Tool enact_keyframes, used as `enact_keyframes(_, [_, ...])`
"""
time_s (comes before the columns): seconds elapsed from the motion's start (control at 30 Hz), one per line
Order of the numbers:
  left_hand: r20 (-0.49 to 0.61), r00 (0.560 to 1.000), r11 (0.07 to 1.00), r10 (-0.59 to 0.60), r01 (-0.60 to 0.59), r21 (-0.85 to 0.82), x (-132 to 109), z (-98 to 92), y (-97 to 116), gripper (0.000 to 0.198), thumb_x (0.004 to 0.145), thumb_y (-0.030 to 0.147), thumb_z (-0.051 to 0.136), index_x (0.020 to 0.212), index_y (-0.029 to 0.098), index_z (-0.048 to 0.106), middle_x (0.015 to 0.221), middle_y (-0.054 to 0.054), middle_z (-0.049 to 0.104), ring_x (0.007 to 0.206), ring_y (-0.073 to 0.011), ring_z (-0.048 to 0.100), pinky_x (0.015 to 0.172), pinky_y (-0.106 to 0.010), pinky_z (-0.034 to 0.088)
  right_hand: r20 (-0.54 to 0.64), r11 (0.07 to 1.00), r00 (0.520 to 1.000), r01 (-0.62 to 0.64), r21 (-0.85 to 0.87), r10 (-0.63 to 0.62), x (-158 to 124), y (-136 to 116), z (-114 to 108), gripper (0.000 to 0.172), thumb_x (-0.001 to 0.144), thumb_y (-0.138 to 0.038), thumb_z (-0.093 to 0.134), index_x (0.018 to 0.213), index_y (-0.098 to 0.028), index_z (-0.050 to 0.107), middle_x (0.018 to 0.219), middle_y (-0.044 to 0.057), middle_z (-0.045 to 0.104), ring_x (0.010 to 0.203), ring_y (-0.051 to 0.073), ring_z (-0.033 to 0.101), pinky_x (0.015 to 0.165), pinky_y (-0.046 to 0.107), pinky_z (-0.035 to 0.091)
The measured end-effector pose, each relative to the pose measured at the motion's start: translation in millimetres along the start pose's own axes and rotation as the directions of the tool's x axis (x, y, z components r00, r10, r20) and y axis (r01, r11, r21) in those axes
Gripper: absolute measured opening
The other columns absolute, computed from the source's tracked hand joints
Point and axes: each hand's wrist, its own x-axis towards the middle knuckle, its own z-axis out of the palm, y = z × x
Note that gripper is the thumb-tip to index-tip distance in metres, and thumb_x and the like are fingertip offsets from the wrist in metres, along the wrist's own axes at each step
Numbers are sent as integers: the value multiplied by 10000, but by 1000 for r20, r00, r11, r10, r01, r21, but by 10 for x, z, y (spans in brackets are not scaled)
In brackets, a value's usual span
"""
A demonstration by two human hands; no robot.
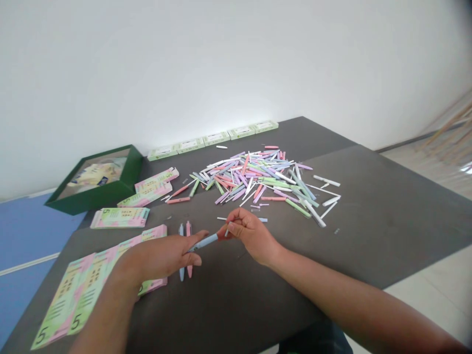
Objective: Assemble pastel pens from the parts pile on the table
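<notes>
The left hand, nearest, is spreading half-open, holding one pale blue pen loosely between thumb and fingers, while the right hand is pinching its far end above the dark bench. One blue pen and one pink pen are lying beneath the left hand.

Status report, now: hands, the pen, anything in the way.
Left hand and right hand both on pale blue pen. Pink pen and blue pen under left hand. Pile of pen parts beyond.
</notes>
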Motion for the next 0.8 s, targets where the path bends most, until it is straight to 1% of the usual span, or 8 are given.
enact_keyframes(0.1, [-23,1000,1000,-1,2,29,14,-23,22,613,886,397,360,1420,141,201,1030,-94,674,917,-225,617,730,-252,426,-65,998,998,12,68,-8,19,26,19,193,759,-287,611,805,-198,446,654,-13,670,667,140,637,755,334,466])
enact_keyframes(0.23, [-19,1000,999,10,-10,30,18,-34,65,635,890,401,364,1429,126,170,1012,-100,680,914,-230,619,720,-256,432,-100,977,995,15,214,7,7,7,65,226,727,-278,651,779,-200,446,661,-12,676,668,144,643,766,344,466])
enact_keyframes(0.33, [-13,1000,999,19,-19,25,14,-40,88,633,896,409,364,1435,152,156,998,-90,684,906,-229,623,703,-253,440,-98,943,994,-9,334,44,-33,-10,114,249,720,-276,670,769,-203,437,700,-2,682,697,154,649,756,341,468])
enact_keyframes(0.43, [-26,999,999,39,-38,19,12,-52,100,621,901,408,362,1437,176,152,976,-75,690,884,-224,630,695,-250,443,-85,908,993,-40,417,83,-69,1,143,253,724,-268,676,754,-205,433,688,-7,672,710,165,649,743,346,478])
enact_keyframes(0.53, [-22,999,999,35,-35,22,15,-59,114,630,895,396,373,1438,166,152,977,-75,689,891,-226,627,700,-251,446,-79,889,993,-38,457,84,-90,27,151,235,723,-250,681,754,-203,453,694,-10,672,725,166,645,749,346,479])
enact_keyframes(0.67, [-28,999,1000,22,-21,21,14,-43,120,622,888,388,378,1434,167,178,1006,-75,681,910,-231,619,713,-254,447,-45,886,998,-21,463,47,-115,66,168,223,700,-231,703,738,-193,486,708,-11,673,737,161,642,761,342,474])
enact_keyframes(0.8, [-10,1000,1000,-4,4,1,-13,-25,96,645,880,404,382,1443,184,156,1003,-68,679,881,-231,620,733,-263,442,-19,899,999,-28,437,40,-132,110,186,233,665,-230,733,711,-183,510,721,-16,669,681,146,640,739,330,477])
